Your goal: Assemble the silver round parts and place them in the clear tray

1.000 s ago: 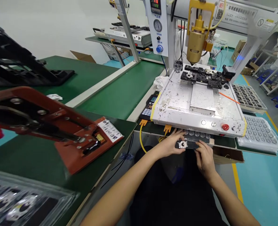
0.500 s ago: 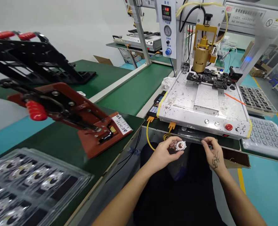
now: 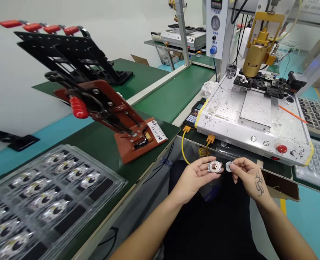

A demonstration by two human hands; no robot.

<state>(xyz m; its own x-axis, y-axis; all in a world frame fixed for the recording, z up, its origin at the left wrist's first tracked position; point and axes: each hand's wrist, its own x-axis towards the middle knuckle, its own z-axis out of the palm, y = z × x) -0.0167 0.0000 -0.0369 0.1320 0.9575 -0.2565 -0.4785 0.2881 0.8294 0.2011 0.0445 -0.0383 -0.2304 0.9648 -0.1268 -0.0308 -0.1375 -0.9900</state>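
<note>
Above the lap (image 3: pixel 219 220), the left hand (image 3: pixel 193 178) and right hand (image 3: pixel 248 177) are facing each other.
Left thumb and fingers are gripping the metal ring (image 3: pixel 211 167); right thumb and fingers are pinching the smaller disc (image 3: pixel 228 166), lying just right of it, apart.

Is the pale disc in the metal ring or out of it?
Out: the right hand holds the pale disc beside the metal ring in the left hand, with a gap between them.

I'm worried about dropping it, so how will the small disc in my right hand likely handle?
The small disc looks thin, so it's probably light. Your right hand pinches only its edge, so it may pivot if pushed. Its roundish outline suggests it could roll on edge.
</note>
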